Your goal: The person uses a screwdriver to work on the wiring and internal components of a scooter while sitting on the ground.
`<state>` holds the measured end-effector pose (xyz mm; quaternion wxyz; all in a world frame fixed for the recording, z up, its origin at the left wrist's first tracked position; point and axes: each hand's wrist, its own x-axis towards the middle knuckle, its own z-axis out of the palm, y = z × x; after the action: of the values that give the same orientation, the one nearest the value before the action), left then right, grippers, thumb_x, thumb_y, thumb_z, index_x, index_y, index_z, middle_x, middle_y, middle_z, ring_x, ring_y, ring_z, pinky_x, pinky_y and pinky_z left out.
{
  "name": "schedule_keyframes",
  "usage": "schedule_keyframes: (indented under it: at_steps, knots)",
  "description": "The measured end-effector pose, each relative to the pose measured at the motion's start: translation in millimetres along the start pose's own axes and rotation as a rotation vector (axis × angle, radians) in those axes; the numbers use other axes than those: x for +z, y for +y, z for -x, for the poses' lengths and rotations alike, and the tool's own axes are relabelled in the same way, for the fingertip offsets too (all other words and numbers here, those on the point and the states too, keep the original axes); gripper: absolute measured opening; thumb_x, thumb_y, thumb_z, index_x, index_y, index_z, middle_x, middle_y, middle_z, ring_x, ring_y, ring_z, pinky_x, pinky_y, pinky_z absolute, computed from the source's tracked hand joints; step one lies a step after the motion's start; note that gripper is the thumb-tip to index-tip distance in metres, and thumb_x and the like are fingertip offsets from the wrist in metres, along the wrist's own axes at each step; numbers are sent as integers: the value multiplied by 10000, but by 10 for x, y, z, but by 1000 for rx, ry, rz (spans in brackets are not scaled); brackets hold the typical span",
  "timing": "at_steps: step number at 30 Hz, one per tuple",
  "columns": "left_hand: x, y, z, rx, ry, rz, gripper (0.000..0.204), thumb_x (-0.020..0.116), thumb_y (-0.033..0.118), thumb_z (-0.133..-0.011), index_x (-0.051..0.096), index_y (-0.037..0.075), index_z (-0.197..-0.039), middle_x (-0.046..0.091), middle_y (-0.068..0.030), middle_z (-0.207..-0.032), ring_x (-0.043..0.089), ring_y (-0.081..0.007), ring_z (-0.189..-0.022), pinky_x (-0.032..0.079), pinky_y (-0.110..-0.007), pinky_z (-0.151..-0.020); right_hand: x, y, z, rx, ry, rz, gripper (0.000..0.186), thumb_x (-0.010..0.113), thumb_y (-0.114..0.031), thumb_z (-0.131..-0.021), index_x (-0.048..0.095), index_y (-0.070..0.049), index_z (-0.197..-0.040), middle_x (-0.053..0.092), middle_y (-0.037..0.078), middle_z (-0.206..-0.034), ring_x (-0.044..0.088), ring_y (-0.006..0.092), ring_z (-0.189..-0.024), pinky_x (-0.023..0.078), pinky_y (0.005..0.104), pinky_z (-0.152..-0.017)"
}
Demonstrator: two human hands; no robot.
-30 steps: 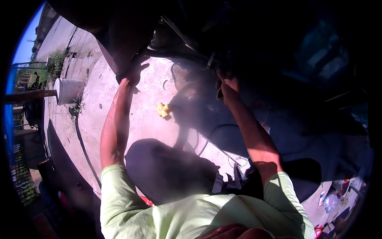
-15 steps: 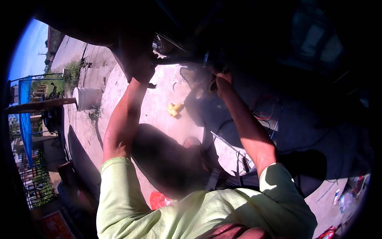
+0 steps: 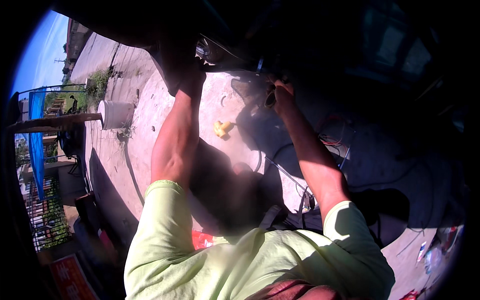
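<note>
Bodywork panel [image 3: 170, 59], dark, curved, hangs over concrete [image 3: 210, 107]; probably stiff, best held by its lower edge. Left hand [image 3: 193, 74] seems to touch it; right hand [image 3: 283, 91] is shadowed (I cannot tell either's opening or grip).

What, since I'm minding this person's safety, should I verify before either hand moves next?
1. Left hand grip visible: cannot tell; deep shadow hides the fingers.
2. Right hand grip secure: cannot tell; it is at a small ring-shaped item, but contact is unclear.
3. Yellow branched piece apart from both hands: ok; it lies on the sunlit ground between the forearms.
4. Ground tidy near the right forearm: not ok; loose reddish cable lies there.
5. Good light on both hands: not ok; dark shadow covers much of that area.
6. White bucket away from the left arm: ok.
</note>
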<state>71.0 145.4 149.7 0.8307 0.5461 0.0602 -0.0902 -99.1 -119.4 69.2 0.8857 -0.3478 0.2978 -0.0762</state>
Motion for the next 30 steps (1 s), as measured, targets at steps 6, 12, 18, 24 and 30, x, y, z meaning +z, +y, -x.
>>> schedule_keyframes:
  at_steps: [6, 12, 18, 24, 30]
  knots:
    - [-20, 35, 17, 5, 9, -10, 144, 571, 128, -946, 572, 129, -1090, 569, -42, -862, 578, -210, -899, 470, -445, -900, -84, -14, 54, 29, -6, 59, 154, 706, -176, -882, 611, -71, -942, 610, 36, -754, 542, 142, -555, 443, 321, -508]
    - [80, -55, -33, 6, 0, 19, 138, 571, 132, -947, 575, 124, -1086, 574, -45, -868, 583, -213, -901, 473, -446, -902, -284, 332, 20, -21, 24, 150, 228, 745, -233, -856, 627, -74, -970, 580, 36, -680, 534, 147, -506, 432, 312, -465]
    - [122, -74, -122, 14, 9, 21, 133, 571, 136, -949, 578, 119, -1081, 579, -49, -874, 588, -215, -904, 475, -448, -904, 199, 253, 221, 80, -167, -82, 271, 763, -290, -837, 642, -63, -922, 572, 57, -677, 549, 177, -479, 445, 325, -395]
    - [129, -116, -105, 8, 11, 16, 129, 571, 139, -951, 581, 114, -1077, 584, -52, -880, 593, -218, -906, 478, -449, -906, 488, 182, -3, 198, -115, -127, 276, 759, -305, -842, 617, -68, -849, 558, 52, -684, 533, 190, -475, 443, 329, -395]
    - [46, -39, -70, 9, 35, -5, 126, 571, 143, -953, 584, 109, -1073, 589, -56, -886, 598, -220, -908, 480, -451, -909, 468, 181, 54, 172, -72, -83, 254, 765, -276, -833, 594, -91, -798, 545, 29, -673, 543, 178, -523, 455, 350, -399]
